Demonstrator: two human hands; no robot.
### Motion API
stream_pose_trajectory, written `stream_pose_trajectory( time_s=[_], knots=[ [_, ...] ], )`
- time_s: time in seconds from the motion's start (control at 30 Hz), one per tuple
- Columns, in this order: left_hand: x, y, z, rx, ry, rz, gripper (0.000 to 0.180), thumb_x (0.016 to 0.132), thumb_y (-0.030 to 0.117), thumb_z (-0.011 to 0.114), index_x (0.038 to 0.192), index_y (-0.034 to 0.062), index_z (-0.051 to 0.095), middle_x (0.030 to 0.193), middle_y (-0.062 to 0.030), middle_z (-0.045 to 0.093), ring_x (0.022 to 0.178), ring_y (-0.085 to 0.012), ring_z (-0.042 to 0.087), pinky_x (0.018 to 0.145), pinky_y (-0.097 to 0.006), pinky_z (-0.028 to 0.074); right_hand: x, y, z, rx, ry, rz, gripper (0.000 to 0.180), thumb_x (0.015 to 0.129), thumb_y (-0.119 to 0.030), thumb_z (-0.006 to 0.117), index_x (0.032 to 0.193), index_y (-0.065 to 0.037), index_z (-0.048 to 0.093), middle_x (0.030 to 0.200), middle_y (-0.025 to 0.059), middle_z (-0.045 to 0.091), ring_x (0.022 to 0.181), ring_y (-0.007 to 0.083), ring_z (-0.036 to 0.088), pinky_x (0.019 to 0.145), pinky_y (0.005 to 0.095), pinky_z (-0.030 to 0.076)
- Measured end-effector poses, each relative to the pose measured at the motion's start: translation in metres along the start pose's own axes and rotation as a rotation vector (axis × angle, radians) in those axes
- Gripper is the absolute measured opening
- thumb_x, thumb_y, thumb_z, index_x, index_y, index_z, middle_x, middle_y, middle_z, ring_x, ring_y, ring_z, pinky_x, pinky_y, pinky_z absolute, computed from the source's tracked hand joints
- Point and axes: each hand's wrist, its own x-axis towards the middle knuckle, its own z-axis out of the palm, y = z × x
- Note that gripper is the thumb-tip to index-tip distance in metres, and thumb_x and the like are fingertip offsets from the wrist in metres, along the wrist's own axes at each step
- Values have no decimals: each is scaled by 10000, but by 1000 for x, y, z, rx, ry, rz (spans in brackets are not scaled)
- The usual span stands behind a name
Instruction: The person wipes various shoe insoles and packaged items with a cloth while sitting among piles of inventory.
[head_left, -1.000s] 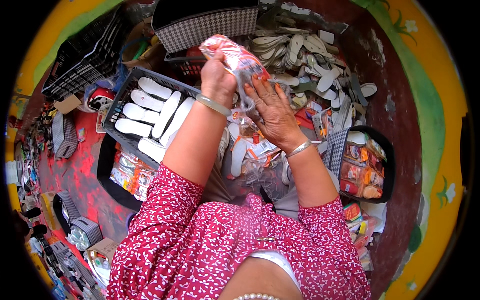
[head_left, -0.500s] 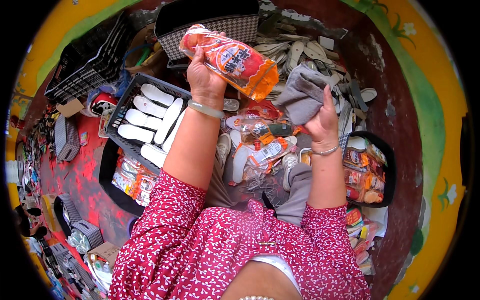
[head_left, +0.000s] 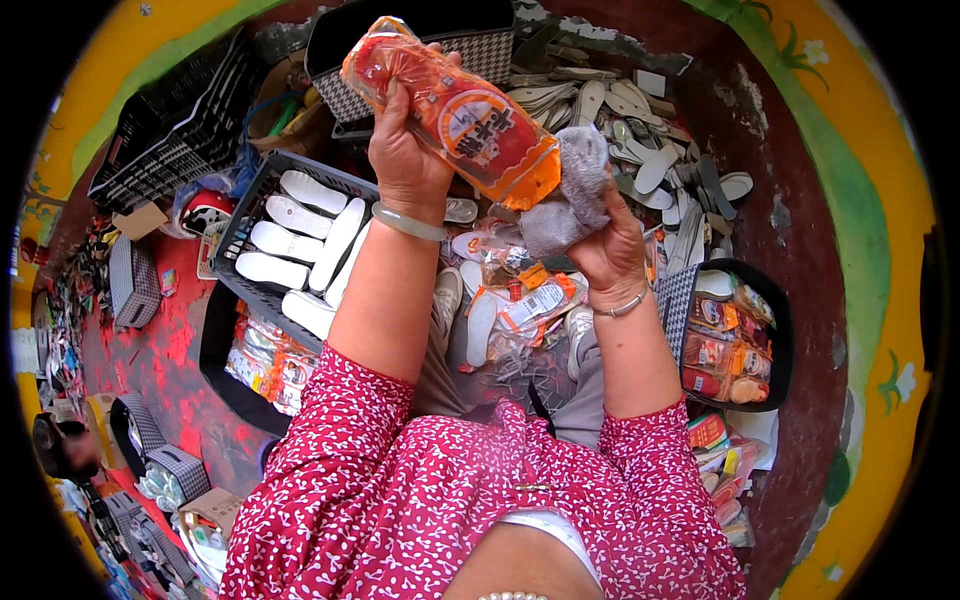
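My left hand (head_left: 408, 165) is closed around a clear and orange plastic package (head_left: 465, 120) with something red inside, held up and slanting down to the right. My thumb lies across its front, and the other fingers are mostly hidden behind it. In my right hand (head_left: 612, 250) is a folded grey cloth (head_left: 578, 185), pressed against the package's lower right end. Below the hands, more packages (head_left: 540, 305) and a pale insole (head_left: 481, 328) lie in a loose heap between my shoes.
On the left, a dark crate (head_left: 245, 235) holds white insoles (head_left: 285, 240). A houndstooth bin (head_left: 410, 75) stands at the back beside a pile of loose insoles (head_left: 610, 105). Filled bins of packages flank me at left (head_left: 225, 365) and right (head_left: 765, 320). A painted wall (head_left: 850, 200) curves round the right.
My right hand has brought the grey cloth leftward onto the end of the package. My left hand has raised the package slightly, and its front now faces me more.
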Motion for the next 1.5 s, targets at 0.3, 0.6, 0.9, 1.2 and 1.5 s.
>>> stream_pose_trajectory(
  time_s=[0.3,0.6,0.9,1.2,1.5],
  knots=[
    [-11,-22,8,14,47,-200,567,848,358,585,1273,41,384,1197,-143,498,1099,-285,496,958,-437,392,10,13,-13,-270,228,-137,555,740,146,574,1247,-36,441,1115,91,574,1004,185,574,880,297,477],
    [-32,-59,-15,-91,326,-378,400,837,153,614,1181,28,451,1081,-113,576,1019,-268,560,932,-461,430,11,12,-2,-457,314,-366,472,736,151,554,1171,-16,481,1034,90,591,902,170,596,821,293,505],
    [-23,-54,-7,8,296,-151,281,856,-22,511,1130,36,486,1051,-102,595,972,-244,587,888,-409,476,13,9,-14,-360,363,-270,420,714,161,558,1097,-8,528,942,92,622,836,173,618,772,294,523],
    [-8,-43,-18,107,431,5,259,889,18,474,1147,45,482,1077,-101,578,1006,-249,567,911,-413,462,13,-6,-31,-420,451,-343,383,688,154,590,1033,-9,559,916,84,624,798,173,621,731,294,537],
    [2,-21,-13,69,350,-71,317,889,32,471,1204,57,442,1139,-109,557,1050,-273,548,955,-459,415,7,-61,-21,-57,210,-113,341,916,-252,460,1158,-18,514,1124,142,568,1057,292,530,947,460,398]
  ],
)
